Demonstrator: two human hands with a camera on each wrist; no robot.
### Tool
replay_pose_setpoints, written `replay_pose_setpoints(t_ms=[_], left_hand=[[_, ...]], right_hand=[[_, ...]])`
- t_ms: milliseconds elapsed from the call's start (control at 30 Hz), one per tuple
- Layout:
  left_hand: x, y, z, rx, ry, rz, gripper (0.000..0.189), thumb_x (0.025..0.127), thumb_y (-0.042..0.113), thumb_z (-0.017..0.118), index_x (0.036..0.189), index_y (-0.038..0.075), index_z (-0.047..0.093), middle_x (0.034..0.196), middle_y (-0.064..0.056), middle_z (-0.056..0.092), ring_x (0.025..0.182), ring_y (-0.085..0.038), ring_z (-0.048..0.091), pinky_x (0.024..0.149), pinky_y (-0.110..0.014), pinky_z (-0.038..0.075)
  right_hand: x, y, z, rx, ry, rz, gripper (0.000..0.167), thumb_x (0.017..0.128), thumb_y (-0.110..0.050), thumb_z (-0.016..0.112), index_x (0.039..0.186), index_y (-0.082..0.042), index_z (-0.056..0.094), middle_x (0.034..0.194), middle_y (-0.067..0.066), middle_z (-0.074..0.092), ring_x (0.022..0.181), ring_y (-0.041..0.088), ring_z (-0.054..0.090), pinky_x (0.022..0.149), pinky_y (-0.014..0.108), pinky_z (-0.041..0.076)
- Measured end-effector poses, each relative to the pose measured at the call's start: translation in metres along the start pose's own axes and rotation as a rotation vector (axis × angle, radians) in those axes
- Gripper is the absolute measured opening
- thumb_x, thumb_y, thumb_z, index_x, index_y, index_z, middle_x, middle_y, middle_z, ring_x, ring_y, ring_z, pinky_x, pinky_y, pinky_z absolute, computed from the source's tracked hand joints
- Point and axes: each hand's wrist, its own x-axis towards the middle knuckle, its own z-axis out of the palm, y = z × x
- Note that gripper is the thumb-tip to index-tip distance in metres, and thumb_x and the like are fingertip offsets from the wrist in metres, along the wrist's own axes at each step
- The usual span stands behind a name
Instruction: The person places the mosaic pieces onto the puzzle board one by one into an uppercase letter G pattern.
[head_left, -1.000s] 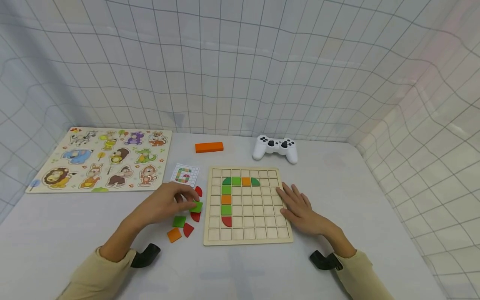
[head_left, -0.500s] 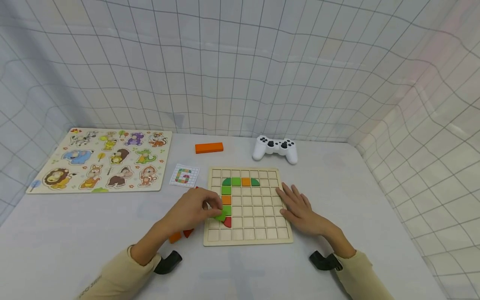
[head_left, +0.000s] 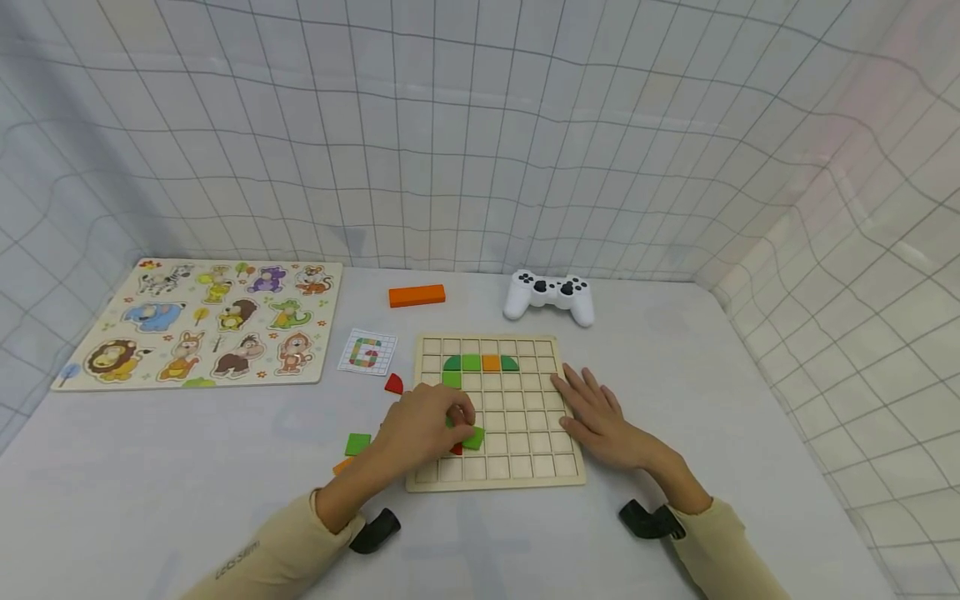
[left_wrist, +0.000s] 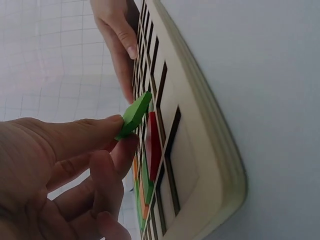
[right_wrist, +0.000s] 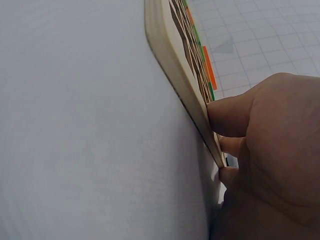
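Left hand (head_left: 423,423): pinch grip, green square tile (head_left: 474,437) between thumb and index fingertip, gap just the tile's thickness. Other fingers curl under it without holding anything. Tile pokes out to the right of the fingertips, most of its face visible from above. It's tilted, lower corner close to the wooden grid board (head_left: 498,468); can't tell if it touches. From above it sits just right of the red quarter-round (left_wrist: 154,145) set in the board.

Right hand (head_left: 600,427): fingers spread and fairly straight, fingertips on the board's right rim, thumb against its side edge. No tile in it.

Board contents: second row from the far edge, left to right: dark green quarter-round (head_left: 452,363), light green square (head_left: 471,362), orange square (head_left: 491,362), second dark green quarter-round (head_left: 509,363). Another green square (head_left: 452,380) sits directly nearer from the first. Rest of that column is mostly behind the left hand; left wrist view shows green and orange pieces there. Pale cell floors show right of the held tile and along the near row.

Loose, left of board: red piece (head_left: 393,383) beyond the hand, spare green tile (head_left: 357,444) by the forearm, orange tile (head_left: 342,466) partly under it. Pattern card (head_left: 367,352) farther out, left of the board's far corner.

Edges: animal puzzle board (head_left: 232,381) far left, orange block (head_left: 417,296) and white game controller (head_left: 550,293) beyond the grid board. White tabletop (head_left: 540,546) runs on the near side and out right to the checked curtain (head_left: 540,150).
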Motion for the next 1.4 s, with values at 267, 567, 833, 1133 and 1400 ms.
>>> replay_pose_setpoints(t_ms=[267, 567, 833, 1133, 1400], left_hand=[[-0.003, 0.005, 0.008, 0.115, 0.004, 0.007, 0.013, 0.083, 0.017, 0.081, 0.079, 0.02, 0.069, 0.07, 0.012, 0.063, 0.063, -0.009, 0.052, 0.055, -0.028, 0.042], [-0.004, 0.008, 0.008, 0.251, -0.008, 0.006, 0.013, 0.083, 0.018, 0.082, 0.076, 0.019, 0.071, 0.077, 0.007, 0.056, 0.071, -0.012, 0.051, 0.054, -0.029, 0.042], [-0.005, 0.007, 0.008, 0.258, 0.006, 0.019, 0.012, 0.083, 0.019, 0.082, 0.077, 0.018, 0.071, 0.076, 0.006, 0.056, 0.069, -0.012, 0.05, 0.054, -0.029, 0.041], [-0.009, 0.002, 0.002, 0.22, 0.001, 0.015, 0.006, 0.083, 0.019, 0.08, 0.084, 0.021, 0.074, 0.082, 0.01, 0.062, 0.073, -0.009, 0.053, 0.058, -0.03, 0.044], [-0.016, -0.011, -0.021, 0.126, -0.028, -0.025, 0.015, 0.082, 0.021, 0.083, 0.094, 0.017, 0.074, 0.082, 0.01, 0.061, 0.067, -0.009, 0.051, 0.057, -0.027, 0.042]], right_hand=[[0.001, 0.001, 0.0, 0.004, -0.009, -0.002, 0.063, 0.108, -0.027, 0.04, 0.161, -0.008, 0.011, 0.168, 0.017, -0.002, 0.152, 0.045, -0.013, 0.114, 0.067, -0.007], [0.002, 0.001, 0.0, 0.004, -0.007, -0.001, 0.062, 0.108, -0.027, 0.04, 0.161, -0.008, 0.012, 0.168, 0.018, -0.002, 0.152, 0.045, -0.013, 0.114, 0.067, -0.007], [0.001, -0.001, -0.001, 0.013, -0.01, 0.004, 0.062, 0.108, -0.025, 0.04, 0.161, -0.007, 0.013, 0.168, 0.018, -0.002, 0.152, 0.046, -0.013, 0.114, 0.067, -0.008], [0.0, 0.0, -0.001, 0.01, -0.002, -0.008, 0.062, 0.108, -0.026, 0.04, 0.161, -0.007, 0.012, 0.167, 0.019, -0.002, 0.151, 0.047, -0.013, 0.114, 0.068, -0.007], [0.0, 0.001, 0.0, 0.005, -0.001, -0.005, 0.063, 0.108, -0.027, 0.04, 0.161, -0.007, 0.012, 0.168, 0.019, -0.002, 0.152, 0.046, -0.013, 0.114, 0.068, -0.008]])
